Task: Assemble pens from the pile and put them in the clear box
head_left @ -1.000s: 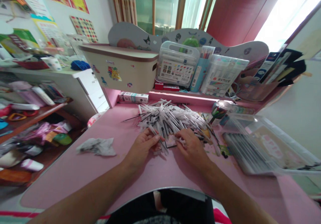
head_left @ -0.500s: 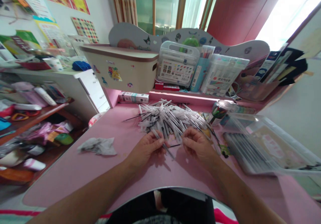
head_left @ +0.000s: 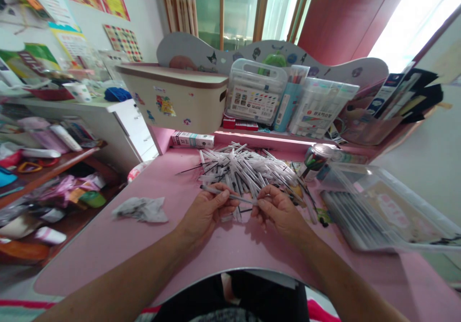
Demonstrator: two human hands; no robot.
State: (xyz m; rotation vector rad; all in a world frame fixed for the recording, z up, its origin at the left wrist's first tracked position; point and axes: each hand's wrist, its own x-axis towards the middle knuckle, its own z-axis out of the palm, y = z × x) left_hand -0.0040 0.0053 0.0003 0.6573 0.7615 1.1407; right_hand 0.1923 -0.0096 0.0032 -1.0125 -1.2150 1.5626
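pinching one clear pen [head_left: 230, 196] at either end, left hand [head_left: 207, 212] and right hand [head_left: 280, 212] hover beside the pen pile [head_left: 248, 168]; a loose pinch could drop it among lookalikes.

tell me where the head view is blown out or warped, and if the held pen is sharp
Head view: the window at upper right is blown out white; the desk edge bows and the far-left shelf smears; the pen between left hand and right hand is fairly sharp.
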